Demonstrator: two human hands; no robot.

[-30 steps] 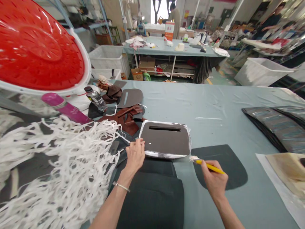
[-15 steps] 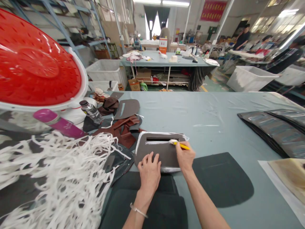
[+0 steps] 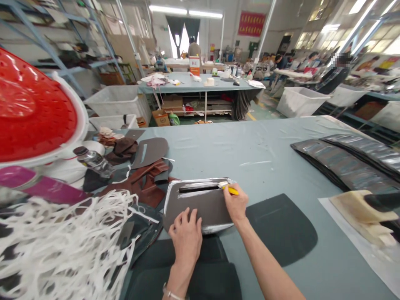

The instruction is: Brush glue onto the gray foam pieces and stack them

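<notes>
A grey-brown panel (image 3: 203, 210) with rounded corners lies before me, with a long narrow slot near its far edge. White glue-like streaks run along its rim and around the slot. My left hand (image 3: 186, 235) rests on the panel's near part, fingers spread and pressing down. In my right hand (image 3: 236, 204) is a small brush with a yellow handle (image 3: 231, 190), its whitened bristles touching the panel by the slot's right end. Dark green-black panels lie under my left wrist, and another dark panel (image 3: 284, 229) lies to the right.
White strips (image 3: 68, 241) pile up at the left, near a purple spray can (image 3: 40, 183), a plastic bottle (image 3: 93, 160) and a red basket (image 3: 34, 108). Brown leather scraps (image 3: 146, 183) lie beyond. Stacked dark pieces (image 3: 343, 162) sit at the right. People work in the background.
The brush has moved from the slot's near side to its far side, around the right end. More white now shows beyond the slot. My left hand stays on the panel; the view has turned right.
</notes>
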